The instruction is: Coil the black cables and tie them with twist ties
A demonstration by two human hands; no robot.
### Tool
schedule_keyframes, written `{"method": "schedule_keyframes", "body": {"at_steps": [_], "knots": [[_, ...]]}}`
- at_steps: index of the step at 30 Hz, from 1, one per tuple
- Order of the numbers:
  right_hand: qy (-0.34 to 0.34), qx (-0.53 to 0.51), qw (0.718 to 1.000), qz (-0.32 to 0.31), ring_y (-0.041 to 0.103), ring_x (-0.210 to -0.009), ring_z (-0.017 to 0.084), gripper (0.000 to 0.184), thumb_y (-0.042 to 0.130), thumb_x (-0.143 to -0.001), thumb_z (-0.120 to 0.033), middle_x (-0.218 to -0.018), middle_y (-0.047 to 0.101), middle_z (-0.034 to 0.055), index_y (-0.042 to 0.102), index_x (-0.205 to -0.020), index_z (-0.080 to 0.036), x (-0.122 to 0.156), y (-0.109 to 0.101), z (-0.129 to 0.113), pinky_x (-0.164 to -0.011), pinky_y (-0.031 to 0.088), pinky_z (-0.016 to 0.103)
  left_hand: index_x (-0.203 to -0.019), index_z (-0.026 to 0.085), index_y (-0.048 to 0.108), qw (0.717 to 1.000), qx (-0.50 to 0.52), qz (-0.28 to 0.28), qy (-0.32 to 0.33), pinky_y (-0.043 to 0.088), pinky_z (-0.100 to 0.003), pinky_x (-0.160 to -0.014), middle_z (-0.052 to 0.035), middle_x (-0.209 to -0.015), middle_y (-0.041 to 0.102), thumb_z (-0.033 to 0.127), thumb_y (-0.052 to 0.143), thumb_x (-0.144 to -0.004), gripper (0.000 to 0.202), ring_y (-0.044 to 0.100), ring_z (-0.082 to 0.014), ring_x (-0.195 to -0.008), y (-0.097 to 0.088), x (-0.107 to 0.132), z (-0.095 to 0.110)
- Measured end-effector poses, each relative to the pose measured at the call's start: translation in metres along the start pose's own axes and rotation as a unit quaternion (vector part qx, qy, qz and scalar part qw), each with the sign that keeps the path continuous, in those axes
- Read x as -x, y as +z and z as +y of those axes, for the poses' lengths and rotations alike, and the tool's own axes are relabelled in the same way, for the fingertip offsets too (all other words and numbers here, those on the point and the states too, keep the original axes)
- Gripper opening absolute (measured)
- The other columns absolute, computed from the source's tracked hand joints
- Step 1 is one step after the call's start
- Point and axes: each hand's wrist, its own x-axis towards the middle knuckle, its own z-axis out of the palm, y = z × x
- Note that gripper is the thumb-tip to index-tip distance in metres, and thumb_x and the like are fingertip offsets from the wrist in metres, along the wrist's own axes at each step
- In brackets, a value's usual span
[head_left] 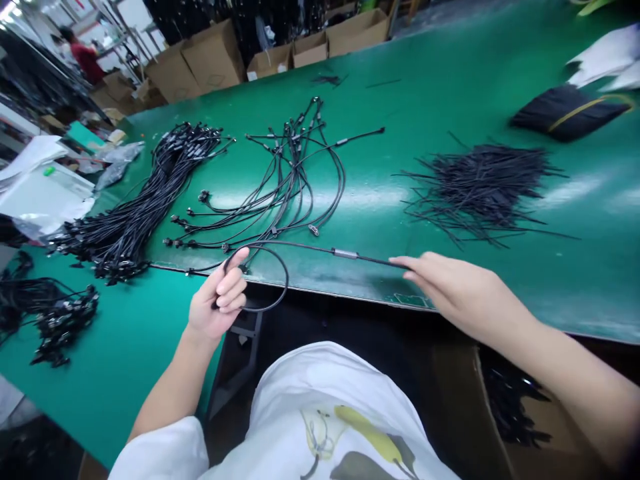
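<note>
My left hand (220, 300) is closed on the looped end of a thin black cable (300, 247) at the near edge of the green table (450, 87). The cable runs right past a small grey sleeve (345, 254) to my right hand (450, 287). That hand lies palm down with its fingers stretched out, fingertips resting on the cable's far end. Just beyond lies a loose spread of similar black cables (290, 180) with small connectors.
A thick bundle of black cables (145, 200) lies at the left, and a pile of thin black ties (480, 187) at the right. A black banded bundle (565, 110) and white sheets (605, 57) sit far right. Cardboard boxes (215, 57) line the far edge. A person in red (85, 57) stands far left.
</note>
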Motion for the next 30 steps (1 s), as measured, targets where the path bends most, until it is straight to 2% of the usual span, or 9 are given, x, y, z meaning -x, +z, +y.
{"method": "schedule_keyframes", "body": {"at_steps": [3, 7, 11, 14, 17, 21, 26, 28, 30], "knots": [[-0.102, 0.06, 0.993, -0.022, 0.05, -0.054, 0.017, 0.03, 0.037, -0.099, -0.024, -0.065, 0.059, 0.0044, 0.065, -0.089, -0.017, 0.006, 0.004, -0.042, -0.056, 0.03, 0.032, -0.11, 0.016, 0.065, 0.995, -0.091, 0.006, 0.044, 0.032, -0.014, -0.04, 0.0074, -0.051, 0.038, 0.034, 0.058, -0.091, 0.028, 0.032, -0.005, -0.041, 0.011, -0.013, -0.017], [-0.211, -0.06, 0.967, -0.128, 0.045, -0.049, 0.013, 0.04, 0.032, -0.1, -0.024, -0.06, 0.055, 0.0007, 0.056, -0.069, -0.019, -0.001, -0.003, -0.091, -0.055, 0.029, 0.029, -0.098, 0.016, 0.065, 0.945, -0.313, -0.043, 0.087, 0.051, -0.027, -0.069, -0.0061, -0.08, 0.068, 0.042, 0.053, -0.093, 0.029, 0.064, -0.0153, -0.074, 0.031, -0.022, -0.051], [-0.119, -0.123, 0.984, -0.059, 0.047, -0.053, 0.011, 0.037, 0.036, -0.101, -0.029, -0.062, 0.056, 0.0002, 0.058, -0.073, -0.018, -0.021, -0.011, -0.09, -0.054, 0.028, 0.026, -0.097, 0.017, 0.064, 0.882, -0.412, -0.221, 0.063, 0.049, -0.032, -0.083, -0.0095, -0.093, 0.07, 0.043, 0.047, -0.095, 0.032, 0.065, -0.0194, -0.088, 0.046, -0.01, -0.071], [-0.007, -0.221, 0.975, 0.034, 0.055, -0.07, 0.013, 0.021, 0.053, -0.094, -0.037, -0.08, 0.062, 0.0027, 0.061, -0.091, -0.018, -0.034, 0.003, -0.073, -0.064, 0.038, 0.023, -0.095, 0.016, 0.059, 0.902, -0.36, -0.239, -0.004, 0.045, -0.023, -0.058, -0.0013, -0.069, 0.062, 0.043, 0.049, -0.095, 0.028, 0.056, -0.0109, -0.057, 0.048, -0.003, -0.073], [0.08, -0.329, 0.938, 0.079, 0.057, -0.087, 0.018, 0.035, 0.064, -0.085, -0.046, -0.098, 0.062, 0.0071, 0.058, -0.106, -0.018, -0.04, 0.032, -0.069, -0.075, 0.044, 0.028, -0.089, 0.016, 0.055, 0.945, -0.265, -0.193, -0.017, 0.04, -0.022, -0.055, 0.0024, -0.061, 0.054, 0.042, 0.05, -0.095, 0.027, 0.047, -0.009, -0.051, 0.048, -0.006, -0.074], [0.235, -0.51, 0.825, 0.067, 0.044, -0.057, 0.01, 0.026, 0.049, -0.093, -0.038, -0.065, 0.049, -0.0025, 0.056, -0.078, -0.018, -0.039, 0.064, -0.083, -0.057, 0.037, 0.023, -0.078, 0.015, 0.056, 0.97, -0.183, -0.154, -0.051, 0.045, -0.032, -0.08, -0.0042, -0.07, 0.061, 0.05, 0.047, -0.093, 0.039, 0.059, -0.0168, -0.073, 0.053, -0.013, -0.087], [0.307, -0.761, 0.571, 0.035, 0.025, -0.046, 0.006, 0.032, 0.062, -0.085, -0.047, -0.057, 0.031, -0.0075, 0.052, -0.075, -0.018, -0.034, 0.072, -0.098, -0.041, 0.025, 0.018, -0.067, 0.019, 0.043, 0.992, -0.102, -0.025, -0.065, 0.046, -0.033, -0.078, 0.0061, -0.055, 0.038, 0.056, 0.048, -0.091, 0.045, 0.049, -0.0122, -0.059, 0.055, -0.014, -0.11], [0.302, -0.783, 0.54, 0.067, 0.043, -0.057, 0.008, 0.033, 0.064, -0.084, -0.05, -0.069, 0.046, -0.0026, 0.055, -0.08, -0.019, -0.032, 0.072, -0.105, -0.047, 0.037, 0.018, -0.071, 0.019, 0.045, 0.988, -0.138, -0.042, -0.056, 0.047, -0.033, -0.074, 0.007, -0.057, 0.036, 0.057, 0.048, -0.09, 0.043, 0.047, -0.0115, -0.056, 0.054, -0.012, -0.112], [0.309, -0.768, 0.552, 0.099, 0.053, -0.068, 0.011, 0.035, 0.06, -0.086, -0.054, -0.09, 0.057, 0.0031, 0.059, -0.096, -0.02, -0.03, 0.071, -0.114, -0.048, 0.042, 0.018, -0.078, 0.018, 0.049, 0.971, -0.218, -0.083, -0.052, 0.046, -0.032, -0.072, 0.0058, -0.06, 0.039, 0.057, 0.048, -0.09, 0.041, 0.05, -0.013, -0.059, 0.053, -0.009, -0.113]]}}
